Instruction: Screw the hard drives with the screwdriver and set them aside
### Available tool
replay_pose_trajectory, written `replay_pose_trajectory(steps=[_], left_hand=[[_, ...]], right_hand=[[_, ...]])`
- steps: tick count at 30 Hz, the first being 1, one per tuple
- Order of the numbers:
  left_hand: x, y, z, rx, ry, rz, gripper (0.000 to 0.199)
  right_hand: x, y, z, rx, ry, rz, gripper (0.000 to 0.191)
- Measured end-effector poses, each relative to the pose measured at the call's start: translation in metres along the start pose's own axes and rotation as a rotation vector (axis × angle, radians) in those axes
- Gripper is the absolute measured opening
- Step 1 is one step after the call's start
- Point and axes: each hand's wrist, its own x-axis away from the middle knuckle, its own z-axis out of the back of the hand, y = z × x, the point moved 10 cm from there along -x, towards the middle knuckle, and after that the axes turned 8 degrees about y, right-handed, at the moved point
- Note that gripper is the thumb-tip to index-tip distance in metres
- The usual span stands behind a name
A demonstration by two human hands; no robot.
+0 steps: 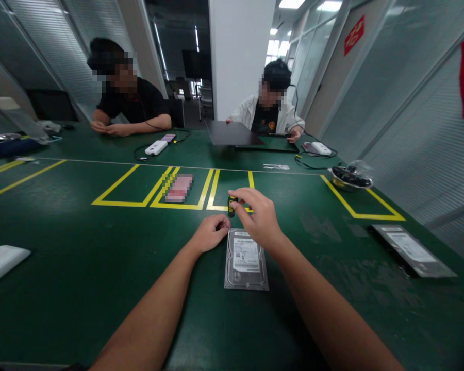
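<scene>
A silver hard drive (247, 263) with a white label lies flat on the green table in front of me. My right hand (257, 211) is closed in a pinch around a short screwdriver (232, 205) with a black and yellow handle. It stands about upright over the drive's far left corner; its tip is not clearly visible. My left hand (212, 233) rests at that same corner with thumb and forefinger curled together. Whether those fingers grip the drive, the screwdriver's tip or something small is hidden.
Another hard drive (412, 250) lies at the right, near a bowl (351, 179) of dark items. Yellow tape marks boxes on the table, with a blurred pink object (179, 187) in one. A white object (3, 263) sits at left. Two people sit opposite; one holds a dark panel (234, 134).
</scene>
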Motion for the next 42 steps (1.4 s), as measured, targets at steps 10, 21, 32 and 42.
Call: replay_pose_trajectory(steps=[10, 21, 32, 42], left_hand=[[0.001, 0.009, -0.001, -0.032, -0.015, -0.051, 0.007], [0.004, 0.003, -0.003, -0.17, -0.028, -0.063, 0.03], [0.004, 0.002, -0.005, -0.159, -0.034, -0.057, 0.03], [0.005, 0.003, -0.004, -0.187, -0.038, -0.068, 0.03]], right_hand=[[0.0, 0.0, 0.002, 0.011, 0.023, -0.028, 0.02], [0.001, -0.001, -0.001, -0.008, 0.011, -0.005, 0.022], [0.001, -0.002, -0.004, 0.021, -0.042, -0.012, 0.022], [-0.003, 0.001, 0.004, 0.066, -0.027, -0.051, 0.019]])
